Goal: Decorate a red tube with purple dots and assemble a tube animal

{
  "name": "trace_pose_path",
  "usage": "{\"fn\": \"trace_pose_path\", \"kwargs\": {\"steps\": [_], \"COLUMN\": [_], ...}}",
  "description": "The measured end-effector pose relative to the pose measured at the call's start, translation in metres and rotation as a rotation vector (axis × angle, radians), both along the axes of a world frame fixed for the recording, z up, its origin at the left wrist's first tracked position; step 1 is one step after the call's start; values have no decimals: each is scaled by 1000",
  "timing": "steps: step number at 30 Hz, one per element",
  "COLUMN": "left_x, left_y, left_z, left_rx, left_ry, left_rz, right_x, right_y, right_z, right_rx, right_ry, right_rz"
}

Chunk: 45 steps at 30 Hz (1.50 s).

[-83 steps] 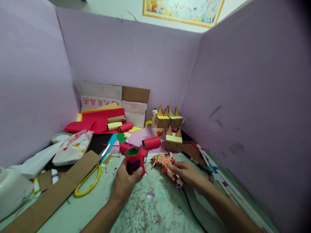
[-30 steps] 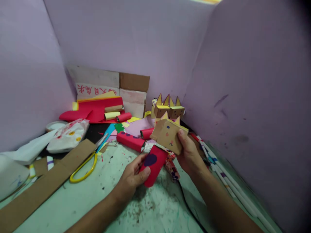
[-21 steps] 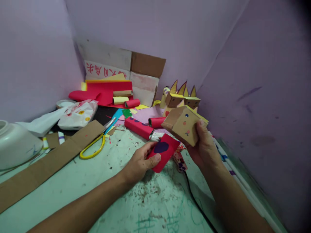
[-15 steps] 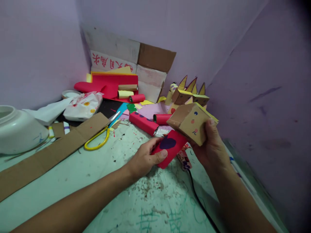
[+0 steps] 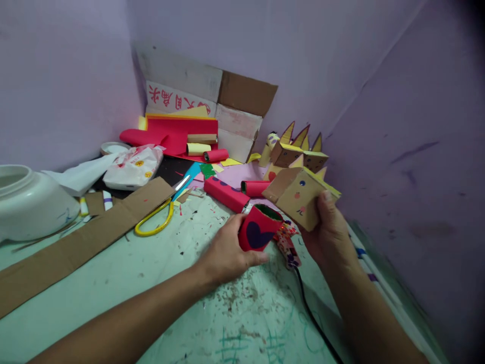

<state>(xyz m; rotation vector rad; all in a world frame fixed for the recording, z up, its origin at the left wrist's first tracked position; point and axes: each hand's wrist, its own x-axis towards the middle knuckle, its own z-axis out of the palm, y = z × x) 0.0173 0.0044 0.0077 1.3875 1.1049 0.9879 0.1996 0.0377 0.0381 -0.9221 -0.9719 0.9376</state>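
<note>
My left hand (image 5: 231, 250) is closed round a red paper tube (image 5: 259, 230) with a dark purple heart on its side. The tube stands nearly upright, and its green inside shows at the top. In my right hand (image 5: 329, 227) is a small cardboard box (image 5: 297, 197) with a drawn face and pointed ears, held up by its right side. Box and tube are close together but look apart. Behind and below them lies a patterned glue gun (image 5: 288, 245) with a black cord.
Red tubes (image 5: 226, 194) lie just beyond my hands. Several spiked cardboard figures (image 5: 299, 151) stand at the back right. To the left are yellow-handled scissors (image 5: 153, 222), a long cardboard strip (image 5: 87, 237) and a white pot (image 5: 34, 207). An unfolded carton (image 5: 238, 131) leans on the wall.
My left hand has turned the red tube from lying tilted to nearly upright, so its open green end now shows. The box in my right hand has barely moved.
</note>
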Motion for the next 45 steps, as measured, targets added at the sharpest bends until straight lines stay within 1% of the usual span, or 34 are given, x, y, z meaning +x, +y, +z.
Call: {"fn": "trace_pose_path", "kwargs": {"steps": [3,6,9,12,15,17,23,25,29,35,40,45], "left_x": [2,2,1,0,1,2,7,7,8,9,10,12], "left_y": [-2,-4,-5,-4,-2,0,6,7,7,4,5,5], "left_z": [-2,-3,-3,-4,-5,-5,-2,-2,-2,-1,-2,-3], "left_rx": [25,60,45,8,25,49,83,85,60,50,39,26], "left_ry": [26,2,-80,-140,-154,-126,53,79,25,-24,-28,-58], "left_rz": [1,-36,-87,-109,-105,-101,-73,-65,-63,-53,-8,29], "right_x": [-3,-5,-6,-7,-8,-10,-12,-11,-11,-11,-8,-7], "right_y": [0,0,-1,0,1,2,6,6,2,-1,-3,-5], "right_z": [-2,0,4,8,10,11,7,7,8,8,6,5], "right_rx": [6,14,7,8,3,18,93,122,168,186,232,230], "right_ry": [23,60,90,149,194,192,67,20,-33,-97,-150,-209], "right_rz": [-62,-101,-49,0,42,75,147,161,190,198,220,185]}}
